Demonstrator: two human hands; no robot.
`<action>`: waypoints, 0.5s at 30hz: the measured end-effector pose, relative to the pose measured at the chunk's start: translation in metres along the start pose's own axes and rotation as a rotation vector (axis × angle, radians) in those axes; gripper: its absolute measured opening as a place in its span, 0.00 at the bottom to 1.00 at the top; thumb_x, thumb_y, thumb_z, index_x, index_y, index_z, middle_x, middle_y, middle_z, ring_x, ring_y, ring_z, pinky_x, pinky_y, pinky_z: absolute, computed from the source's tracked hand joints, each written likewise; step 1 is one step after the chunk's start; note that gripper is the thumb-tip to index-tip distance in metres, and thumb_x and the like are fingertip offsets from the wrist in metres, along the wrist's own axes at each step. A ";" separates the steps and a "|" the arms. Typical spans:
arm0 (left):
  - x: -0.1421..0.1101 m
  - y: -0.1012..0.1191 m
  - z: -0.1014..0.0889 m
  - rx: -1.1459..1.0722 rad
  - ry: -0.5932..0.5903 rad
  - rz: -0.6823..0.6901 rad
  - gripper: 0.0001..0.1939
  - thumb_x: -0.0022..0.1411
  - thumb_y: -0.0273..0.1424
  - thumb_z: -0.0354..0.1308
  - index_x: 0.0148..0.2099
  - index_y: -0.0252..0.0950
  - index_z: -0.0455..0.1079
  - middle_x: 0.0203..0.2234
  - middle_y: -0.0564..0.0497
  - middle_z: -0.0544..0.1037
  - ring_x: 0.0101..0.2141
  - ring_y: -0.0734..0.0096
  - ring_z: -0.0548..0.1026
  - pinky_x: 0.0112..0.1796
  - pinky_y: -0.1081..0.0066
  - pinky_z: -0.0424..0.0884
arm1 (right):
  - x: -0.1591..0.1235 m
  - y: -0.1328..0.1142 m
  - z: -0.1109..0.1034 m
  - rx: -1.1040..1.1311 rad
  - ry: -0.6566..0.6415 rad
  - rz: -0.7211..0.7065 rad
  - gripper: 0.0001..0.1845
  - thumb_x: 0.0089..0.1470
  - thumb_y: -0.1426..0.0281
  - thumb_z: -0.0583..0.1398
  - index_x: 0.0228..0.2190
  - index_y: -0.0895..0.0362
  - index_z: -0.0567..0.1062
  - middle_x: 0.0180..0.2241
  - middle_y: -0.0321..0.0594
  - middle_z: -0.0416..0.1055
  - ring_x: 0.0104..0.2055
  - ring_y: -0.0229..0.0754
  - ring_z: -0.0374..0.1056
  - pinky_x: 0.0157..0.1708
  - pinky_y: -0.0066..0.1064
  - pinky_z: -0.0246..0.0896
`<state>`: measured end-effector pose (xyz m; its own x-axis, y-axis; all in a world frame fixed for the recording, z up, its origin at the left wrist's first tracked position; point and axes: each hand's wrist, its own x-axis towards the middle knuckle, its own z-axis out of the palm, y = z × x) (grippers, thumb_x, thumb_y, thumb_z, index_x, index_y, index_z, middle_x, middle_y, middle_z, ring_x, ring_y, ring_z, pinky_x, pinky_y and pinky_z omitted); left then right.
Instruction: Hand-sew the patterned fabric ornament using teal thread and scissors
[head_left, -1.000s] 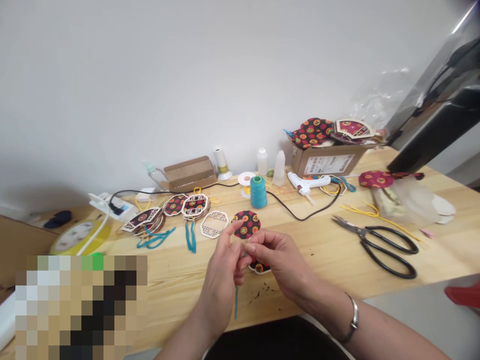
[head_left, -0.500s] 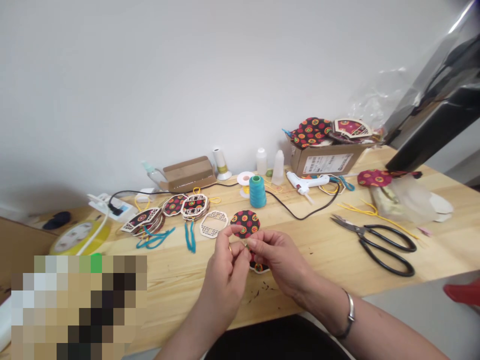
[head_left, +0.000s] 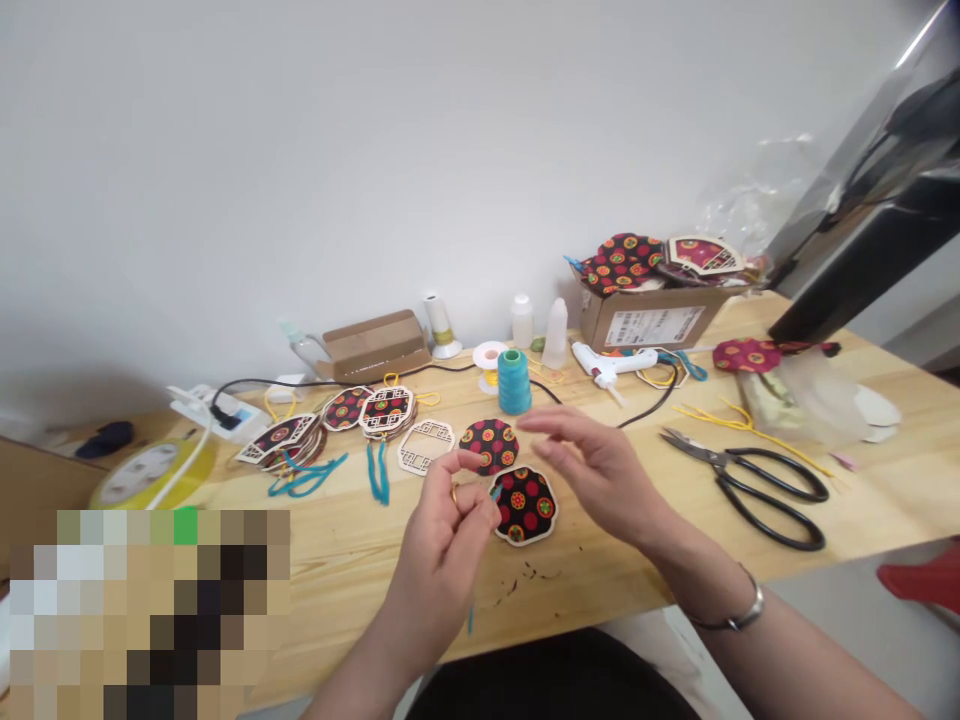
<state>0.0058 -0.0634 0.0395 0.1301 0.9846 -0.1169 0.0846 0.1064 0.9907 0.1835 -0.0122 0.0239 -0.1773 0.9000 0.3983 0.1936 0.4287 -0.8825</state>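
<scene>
My left hand (head_left: 454, 535) is closed in a pinch on a piece of blue thread (head_left: 471, 620). One end hangs below the hand, and a short bit pokes out at the fingertips. To the right, my right hand (head_left: 604, 475) is raised above the table with fingers apart and nothing in it. Between the hands lies a scalloped, wood-rimmed piece with patterned fabric (head_left: 525, 506). Just behind it are a round patterned fabric piece (head_left: 489, 446) and a pale wooden lattice frame (head_left: 425, 447). A spool of blue thread (head_left: 514, 383) stands upright beyond them.
Black-handled scissors (head_left: 772, 490) lie at right, near a yellow cord (head_left: 739, 425). A white glue gun (head_left: 611, 365) rests before a cardboard box (head_left: 652, 320) of fabric pieces. Finished ornaments (head_left: 386, 410) with blue cords, a power strip (head_left: 225, 415) and yellow tape (head_left: 154, 475) are at left.
My right hand has let go at the left fingertips and moved right, its fingers opening. The scalloped fabric piece is now uncovered. My left hand stays closed on the thread.
</scene>
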 end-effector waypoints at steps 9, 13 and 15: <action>-0.004 0.002 -0.002 0.111 -0.111 0.040 0.10 0.66 0.32 0.46 0.49 0.42 0.53 0.21 0.61 0.59 0.21 0.76 0.54 0.24 0.74 0.53 | -0.005 -0.011 0.015 0.189 -0.407 0.262 0.06 0.52 0.69 0.60 0.32 0.59 0.76 0.27 0.35 0.71 0.29 0.34 0.64 0.30 0.26 0.61; -0.004 0.001 -0.002 0.117 -0.111 0.027 0.10 0.66 0.33 0.45 0.49 0.41 0.53 0.20 0.61 0.55 0.21 0.76 0.53 0.23 0.74 0.52 | -0.007 -0.008 0.017 0.164 -0.359 0.267 0.06 0.52 0.69 0.60 0.27 0.59 0.75 0.25 0.35 0.70 0.28 0.34 0.63 0.29 0.25 0.59; -0.004 0.000 -0.001 0.110 -0.113 0.015 0.10 0.66 0.33 0.45 0.50 0.41 0.53 0.20 0.61 0.55 0.21 0.76 0.53 0.24 0.74 0.53 | -0.009 -0.007 0.018 0.154 -0.361 0.253 0.08 0.53 0.69 0.59 0.25 0.59 0.74 0.24 0.35 0.69 0.27 0.33 0.62 0.28 0.25 0.58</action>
<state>0.0044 -0.0671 0.0401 0.2416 0.9635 -0.1152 0.1887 0.0698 0.9795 0.1665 -0.0245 0.0225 -0.4730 0.8776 0.0773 0.1333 0.1580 -0.9784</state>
